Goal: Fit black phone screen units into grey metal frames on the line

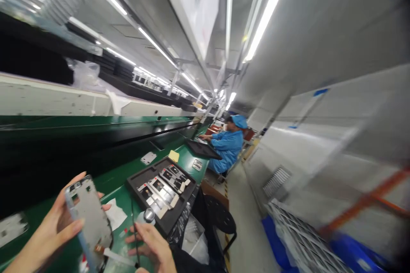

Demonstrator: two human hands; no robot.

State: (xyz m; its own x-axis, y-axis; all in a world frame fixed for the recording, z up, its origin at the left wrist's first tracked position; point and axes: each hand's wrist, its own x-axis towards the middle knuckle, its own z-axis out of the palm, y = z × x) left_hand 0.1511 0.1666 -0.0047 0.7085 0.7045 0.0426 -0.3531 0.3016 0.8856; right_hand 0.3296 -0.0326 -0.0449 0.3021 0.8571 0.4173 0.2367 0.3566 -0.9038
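Observation:
My left hand (60,224) is wrapped round a phone frame (91,217), a flat grey metal plate with a pale blue edge, held tilted upright at the lower left. A brown flex piece and a white strip (118,258) stick out from its lower end. My right hand (152,245), just right of the frame, holds a thin dark tool (134,226) that points upward. Beside that hand stands a small bottle with a round metal top (149,215). A crumpled white tissue (115,214) lies behind the frame.
A black foam tray (173,222) holds several phone parts on the green bench (112,179). Behind it lie a yellow pad (173,156) and a metal plate (148,158). Farther along sits a person in blue (228,145) with another black tray (203,150). A black stool (219,213) stands right.

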